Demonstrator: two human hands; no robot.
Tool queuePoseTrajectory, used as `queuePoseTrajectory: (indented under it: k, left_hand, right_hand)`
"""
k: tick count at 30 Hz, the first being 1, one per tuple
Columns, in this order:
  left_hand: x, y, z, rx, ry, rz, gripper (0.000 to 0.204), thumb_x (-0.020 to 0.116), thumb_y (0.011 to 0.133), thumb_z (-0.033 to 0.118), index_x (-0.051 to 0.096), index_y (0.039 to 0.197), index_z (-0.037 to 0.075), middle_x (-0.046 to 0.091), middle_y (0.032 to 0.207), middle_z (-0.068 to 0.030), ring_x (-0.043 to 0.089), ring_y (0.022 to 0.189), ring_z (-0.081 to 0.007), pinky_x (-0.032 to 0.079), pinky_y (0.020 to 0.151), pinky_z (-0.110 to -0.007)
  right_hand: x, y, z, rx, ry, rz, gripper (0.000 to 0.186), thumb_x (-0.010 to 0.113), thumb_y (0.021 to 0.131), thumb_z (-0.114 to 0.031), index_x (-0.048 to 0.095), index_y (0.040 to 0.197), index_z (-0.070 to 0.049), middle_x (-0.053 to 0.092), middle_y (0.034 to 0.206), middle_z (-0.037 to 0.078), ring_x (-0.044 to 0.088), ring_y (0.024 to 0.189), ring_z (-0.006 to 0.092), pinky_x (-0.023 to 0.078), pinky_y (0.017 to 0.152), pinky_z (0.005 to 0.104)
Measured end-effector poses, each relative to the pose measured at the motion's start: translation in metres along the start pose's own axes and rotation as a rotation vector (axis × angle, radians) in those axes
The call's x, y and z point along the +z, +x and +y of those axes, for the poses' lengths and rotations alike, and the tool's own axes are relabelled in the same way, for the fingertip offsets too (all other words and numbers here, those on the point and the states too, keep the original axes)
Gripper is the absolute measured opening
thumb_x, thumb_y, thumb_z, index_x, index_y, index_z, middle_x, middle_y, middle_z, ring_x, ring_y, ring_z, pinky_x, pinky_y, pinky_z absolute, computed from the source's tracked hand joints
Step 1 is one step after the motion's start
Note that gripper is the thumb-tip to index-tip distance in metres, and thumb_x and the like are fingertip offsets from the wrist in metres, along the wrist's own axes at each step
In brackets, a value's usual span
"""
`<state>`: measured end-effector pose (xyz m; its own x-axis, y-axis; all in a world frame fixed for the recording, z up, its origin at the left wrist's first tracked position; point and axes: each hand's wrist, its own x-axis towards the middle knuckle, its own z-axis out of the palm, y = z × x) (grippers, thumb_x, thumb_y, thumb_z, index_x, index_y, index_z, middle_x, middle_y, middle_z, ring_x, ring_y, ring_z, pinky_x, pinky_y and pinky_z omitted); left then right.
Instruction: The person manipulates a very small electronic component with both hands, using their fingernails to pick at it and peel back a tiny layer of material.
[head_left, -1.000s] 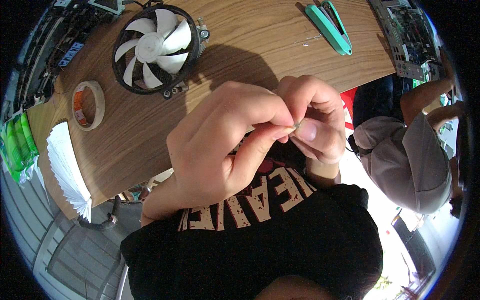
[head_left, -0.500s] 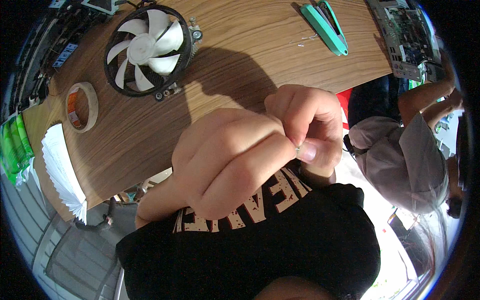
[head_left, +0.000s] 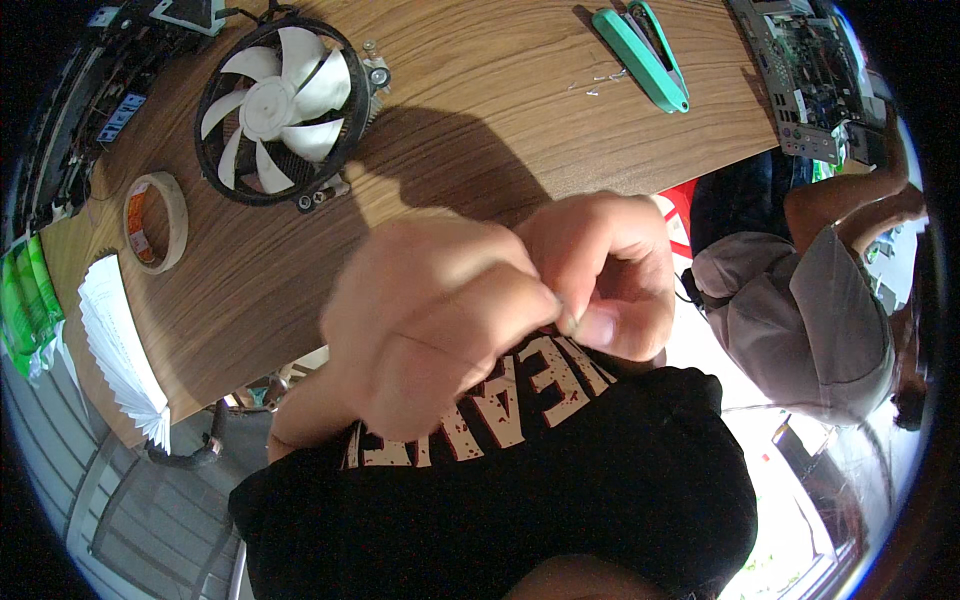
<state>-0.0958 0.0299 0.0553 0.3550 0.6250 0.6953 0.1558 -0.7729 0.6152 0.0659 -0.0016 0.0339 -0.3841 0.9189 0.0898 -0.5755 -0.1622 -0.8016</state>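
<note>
Above the table's near edge, in front of my black shirt, both my hands are closed and meet at the fingertips. My left hand [head_left: 430,320], slightly smeared by motion, has its fingers curled and its tips pressed against those of the right. Thumb and forefinger pinch together on my right hand [head_left: 610,265]. Whatever lies between the fingertips is too small and too hidden to name. Farther off, a teal stapler [head_left: 640,58] lies open on the wooden table, with a few loose staples [head_left: 592,92] beside it.
A white-bladed cooling fan [head_left: 268,108] sits on the table's left part, near a roll of tape [head_left: 180,225] and fanned white paper [head_left: 118,340]. Computer boards [head_left: 815,75] stand at the far right. Another person in grey [head_left: 790,310] is on the right.
Both hands have shifted slightly left and down in the picture, fingertips still together. A small shiny bit visible between them before is hardly seen now. The view has shifted a little.
</note>
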Motion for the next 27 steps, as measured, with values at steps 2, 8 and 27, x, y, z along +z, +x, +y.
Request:
queuePoseTrajectory:
  k: [2,8,27]
  left_hand:
    - [-0.007,0.007,0.006,-0.166,-0.003,-0.023,0.012,0.058,0.073,0.0,0.052,0.08,0.006,0.057,0.076,-0.0076,0.057,0.064,-0.02,0.048,0.057,-0.028]
    - [-0.001,0.001,0.007,-0.167,0.005,-0.031,0.01,0.054,0.078,-0.001,0.05,0.083,0.008,0.056,0.076,-0.008,0.057,0.066,-0.0203,0.049,0.06,-0.03]
    - [-0.026,-0.007,-0.039,-0.083,0.0,-0.222,0.01,0.05,0.079,-0.005,0.048,0.088,-0.001,0.054,0.078,-0.0135,0.056,0.065,-0.0184,0.048,0.061,-0.027]
  right_hand:
    - [0.003,-0.001,0.0,0.03,0.041,0.029,0.011,0.06,0.071,0.002,0.056,0.081,-0.002,0.053,0.078,0.001,0.049,0.073,0.008,0.036,0.063,0.0207]
    - [0.0,0.004,-0.002,-0.1,0.025,0.1,0.012,0.057,0.074,0.001,0.053,0.085,-0.002,0.052,0.086,0.006,0.047,0.081,0.0117,0.035,0.073,0.025]
    - [-0.06,-0.011,0.0,-0.284,-1.034,0.74,0.013,0.062,0.081,-0.001,0.06,0.094,0.0,0.061,0.085,0.001,0.055,0.078,0.0047,0.042,0.07,0.017]
